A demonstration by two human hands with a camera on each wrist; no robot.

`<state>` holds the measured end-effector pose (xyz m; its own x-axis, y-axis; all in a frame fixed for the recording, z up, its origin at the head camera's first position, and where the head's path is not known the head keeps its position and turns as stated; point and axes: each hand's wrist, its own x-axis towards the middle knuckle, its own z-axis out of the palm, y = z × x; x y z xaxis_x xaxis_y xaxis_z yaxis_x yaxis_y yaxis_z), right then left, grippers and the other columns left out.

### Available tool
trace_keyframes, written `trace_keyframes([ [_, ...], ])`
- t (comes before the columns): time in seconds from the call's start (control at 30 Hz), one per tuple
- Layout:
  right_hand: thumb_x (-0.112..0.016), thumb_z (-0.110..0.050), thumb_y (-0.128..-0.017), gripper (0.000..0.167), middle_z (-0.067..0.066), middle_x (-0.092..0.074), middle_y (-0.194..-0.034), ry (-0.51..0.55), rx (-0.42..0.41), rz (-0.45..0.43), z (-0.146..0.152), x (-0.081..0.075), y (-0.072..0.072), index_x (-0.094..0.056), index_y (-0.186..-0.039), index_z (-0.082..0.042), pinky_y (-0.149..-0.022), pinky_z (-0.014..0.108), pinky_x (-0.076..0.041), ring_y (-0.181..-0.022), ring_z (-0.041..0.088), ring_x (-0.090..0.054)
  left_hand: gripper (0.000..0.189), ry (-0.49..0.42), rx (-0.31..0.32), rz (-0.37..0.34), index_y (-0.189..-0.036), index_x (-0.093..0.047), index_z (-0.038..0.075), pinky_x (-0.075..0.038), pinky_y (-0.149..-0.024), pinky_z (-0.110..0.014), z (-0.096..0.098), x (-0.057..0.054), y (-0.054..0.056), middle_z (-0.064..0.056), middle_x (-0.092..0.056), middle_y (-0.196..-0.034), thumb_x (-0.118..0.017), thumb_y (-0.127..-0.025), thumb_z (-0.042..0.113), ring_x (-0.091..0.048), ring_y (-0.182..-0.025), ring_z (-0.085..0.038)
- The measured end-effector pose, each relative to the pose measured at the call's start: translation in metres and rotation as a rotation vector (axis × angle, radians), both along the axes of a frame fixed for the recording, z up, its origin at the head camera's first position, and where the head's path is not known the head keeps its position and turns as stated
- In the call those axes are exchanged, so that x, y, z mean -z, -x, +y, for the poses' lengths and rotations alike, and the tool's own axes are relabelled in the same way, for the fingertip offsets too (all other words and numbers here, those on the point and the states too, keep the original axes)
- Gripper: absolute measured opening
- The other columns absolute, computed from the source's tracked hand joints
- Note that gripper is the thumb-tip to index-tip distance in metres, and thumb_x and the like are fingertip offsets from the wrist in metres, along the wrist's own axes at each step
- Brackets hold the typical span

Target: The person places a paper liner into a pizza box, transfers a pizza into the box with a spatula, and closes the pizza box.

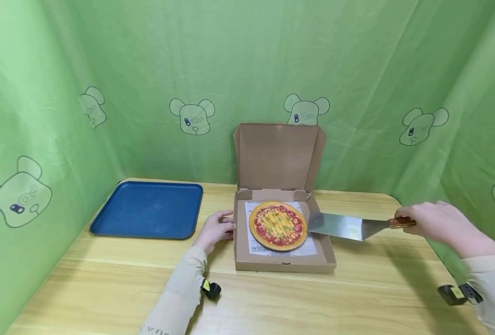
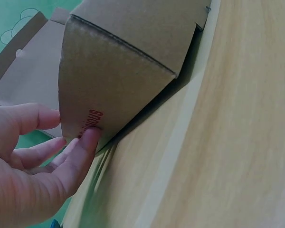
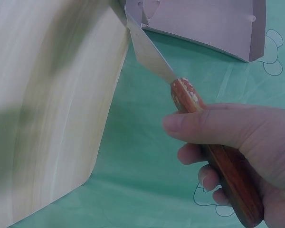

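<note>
In the head view a round pizza (image 1: 278, 226) lies on printed paper (image 1: 256, 246) inside an open cardboard pizza box (image 1: 285, 267). My right hand (image 1: 440, 225) grips the wooden handle (image 3: 232, 178) of a wide metal spatula (image 1: 337, 225). The spatula's blade crosses the box's right wall, its front edge at the pizza's right rim; whether it is under the crust I cannot tell. On the box's left side, my left hand (image 1: 217, 228) rests its fingertips against the wall. The left wrist view shows its thumb (image 2: 88, 142) touching the outer cardboard, the fingers loosely bent.
A blue tray (image 1: 151, 209) lies on the wooden table (image 1: 147, 274), left of the box. The box's raised lid (image 1: 277, 156) stands near the green curtain (image 1: 247, 56), which hangs behind and along both sides.
</note>
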<state>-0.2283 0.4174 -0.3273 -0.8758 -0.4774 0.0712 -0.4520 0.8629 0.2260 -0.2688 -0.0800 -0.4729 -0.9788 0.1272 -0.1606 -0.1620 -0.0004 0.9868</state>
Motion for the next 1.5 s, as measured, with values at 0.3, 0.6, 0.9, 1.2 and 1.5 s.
trace_keyframes([
  [0.3, -0.083, -0.022, -0.071, 0.021, -0.019, -0.058, -0.065, 0.012, 0.002, 0.001, -0.003, 0.0, -0.005, -0.064, -0.079, -0.029, -0.044, 0.023, -0.033, -0.053, -0.002, -0.041, 0.051, 0.025, 0.023, -0.002, -0.139, -0.045, -0.007, -0.061, -0.082, -0.035, 0.0, -0.001, -0.001, -0.029, -0.056, -0.126, -0.057, -0.09, -0.004, -0.065, -0.105, -0.037],
  [0.6, -0.082, -0.028, -0.072, 0.019, -0.019, -0.062, -0.067, 0.019, -0.011, 0.033, -0.009, -0.002, -0.011, -0.066, -0.082, -0.029, -0.044, 0.022, -0.034, -0.053, -0.004, -0.043, 0.051, 0.018, 0.053, -0.003, -0.14, -0.045, -0.006, -0.06, -0.085, -0.039, -0.006, -0.01, -0.004, -0.03, -0.056, -0.127, -0.057, -0.09, -0.003, -0.066, -0.101, -0.034],
  [0.9, -0.081, -0.028, -0.075, 0.019, -0.011, -0.069, -0.075, 0.042, 0.028, 0.024, -0.014, -0.006, -0.014, -0.07, -0.09, -0.026, -0.046, 0.025, -0.036, -0.057, 0.0, -0.051, 0.047, 0.047, 0.027, 0.018, -0.14, -0.046, -0.001, -0.056, -0.094, -0.046, -0.021, -0.027, -0.005, -0.028, -0.055, -0.131, -0.053, -0.095, 0.005, -0.061, -0.113, -0.039],
  [1.2, -0.079, -0.026, -0.077, 0.021, -0.002, -0.073, -0.083, 0.065, 0.021, 0.06, -0.027, -0.004, -0.015, -0.07, -0.096, -0.022, -0.047, 0.032, -0.04, -0.062, 0.017, -0.063, 0.046, 0.018, -0.044, 0.05, -0.141, -0.047, 0.002, -0.049, -0.102, -0.055, -0.047, -0.044, -0.004, -0.026, -0.05, -0.14, -0.056, -0.098, 0.015, -0.056, -0.122, -0.04],
  [1.5, -0.078, -0.029, -0.078, 0.023, 0.002, -0.074, -0.086, 0.115, 0.003, 0.123, -0.054, 0.0, -0.012, -0.071, -0.097, -0.02, -0.05, 0.035, -0.043, -0.064, 0.021, -0.066, 0.046, 0.023, -0.126, 0.058, -0.143, -0.045, 0.006, -0.054, -0.097, -0.045, -0.083, -0.056, -0.006, -0.023, -0.052, -0.14, -0.053, -0.1, 0.019, -0.062, -0.113, -0.024],
])
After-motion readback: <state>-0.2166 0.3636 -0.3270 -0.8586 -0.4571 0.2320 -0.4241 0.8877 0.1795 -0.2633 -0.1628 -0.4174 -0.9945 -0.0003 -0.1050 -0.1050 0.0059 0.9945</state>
